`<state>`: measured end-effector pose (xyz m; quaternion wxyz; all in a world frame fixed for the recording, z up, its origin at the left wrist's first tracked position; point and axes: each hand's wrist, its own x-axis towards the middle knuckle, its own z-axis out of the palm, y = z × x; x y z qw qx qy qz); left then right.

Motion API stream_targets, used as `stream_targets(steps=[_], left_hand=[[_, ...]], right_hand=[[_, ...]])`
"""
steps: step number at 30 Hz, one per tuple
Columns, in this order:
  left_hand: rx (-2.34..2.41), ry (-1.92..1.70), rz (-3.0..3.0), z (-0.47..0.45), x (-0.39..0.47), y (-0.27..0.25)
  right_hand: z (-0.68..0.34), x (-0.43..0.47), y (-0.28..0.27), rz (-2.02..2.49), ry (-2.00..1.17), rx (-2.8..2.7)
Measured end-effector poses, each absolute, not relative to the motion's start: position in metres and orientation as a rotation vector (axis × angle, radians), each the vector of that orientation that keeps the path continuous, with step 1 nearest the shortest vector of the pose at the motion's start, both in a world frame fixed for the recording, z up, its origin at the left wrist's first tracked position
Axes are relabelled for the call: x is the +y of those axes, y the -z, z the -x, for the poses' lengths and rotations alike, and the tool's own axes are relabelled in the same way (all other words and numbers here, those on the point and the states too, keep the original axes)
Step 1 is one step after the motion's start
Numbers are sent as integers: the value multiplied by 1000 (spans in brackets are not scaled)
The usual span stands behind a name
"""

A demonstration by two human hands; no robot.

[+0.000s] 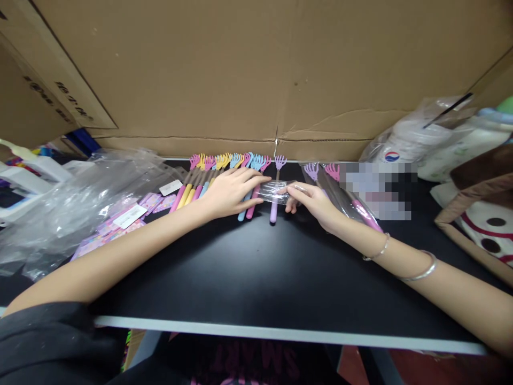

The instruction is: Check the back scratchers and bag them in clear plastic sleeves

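A purple back scratcher (273,210) lies upright on the black table between my hands, its claw head toward the cardboard. Across its shaft stretches a crinkled clear plastic wrapper (272,191). My right hand (306,197) pinches the right end of this plastic, with its fingers curled. At the left end, the fingertips of my left hand (236,191) touch the plastic. Those fingers are stretched out and lie over a row of back scratchers (188,195) in pink, yellow and blue, hiding parts of several. Further right, bagged back scratchers (366,214) lie slanted.
Clear plastic bags (96,187) are heaped at left, beside patterned cards (106,224) with white labels. A cardboard wall (224,80) borders the back. At right stand a lidded cup (409,144) with a straw and a brown-handled bag (481,214). The table's pale front edge (280,334) runs near my body.
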<state>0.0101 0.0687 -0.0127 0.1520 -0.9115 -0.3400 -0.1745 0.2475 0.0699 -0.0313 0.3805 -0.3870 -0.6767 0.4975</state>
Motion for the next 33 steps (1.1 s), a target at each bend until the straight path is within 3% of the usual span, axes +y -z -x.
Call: stream_targets(steps=[16, 33], left_hand=[[-1068, 605, 2698, -27, 73, 11], [-1159, 617, 2536, -9, 76, 2]], right_hand=[[-249, 71, 31, 978, -1311, -1652], [-247, 68, 35, 988, -833, -2061]])
